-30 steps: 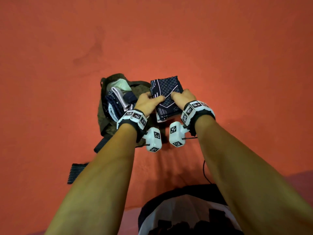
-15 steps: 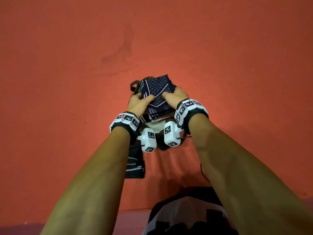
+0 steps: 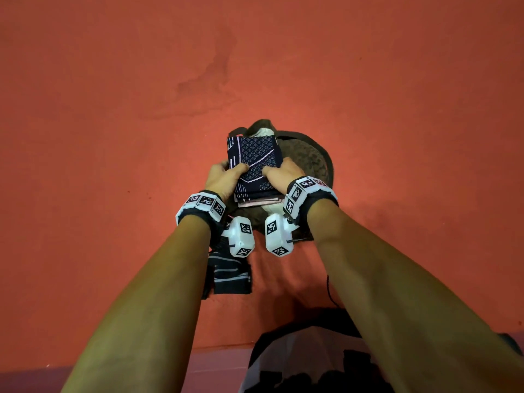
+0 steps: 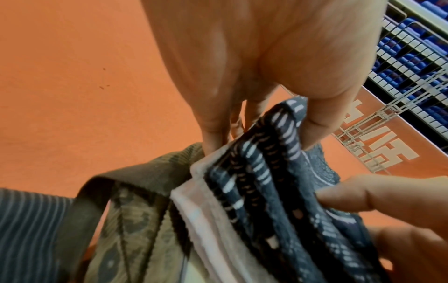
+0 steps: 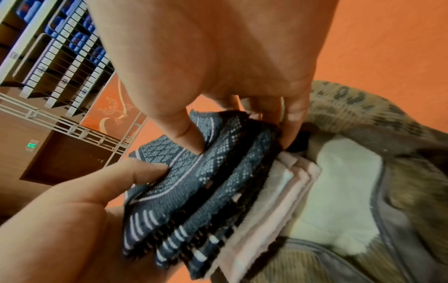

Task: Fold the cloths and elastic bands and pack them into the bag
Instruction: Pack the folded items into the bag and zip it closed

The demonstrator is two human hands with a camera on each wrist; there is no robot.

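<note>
Both hands pinch a folded stack of cloths: the left hand (image 3: 224, 177) at its left edge, the right hand (image 3: 279, 177) at its right, thumbs on top, fingers beneath. The stack, navy patterned cloths (image 3: 253, 157) over pale pink cloths (image 5: 274, 193), sits just above the open olive bag (image 3: 309, 158) on the orange floor (image 3: 113, 109). Soft, light and floppy, it likely needs gripping at opposite edges to stay folded. A striped elastic band (image 3: 231, 276) lies nearer. White lettering on a far orange banner (image 4: 378, 153) is unreadable.
</note>
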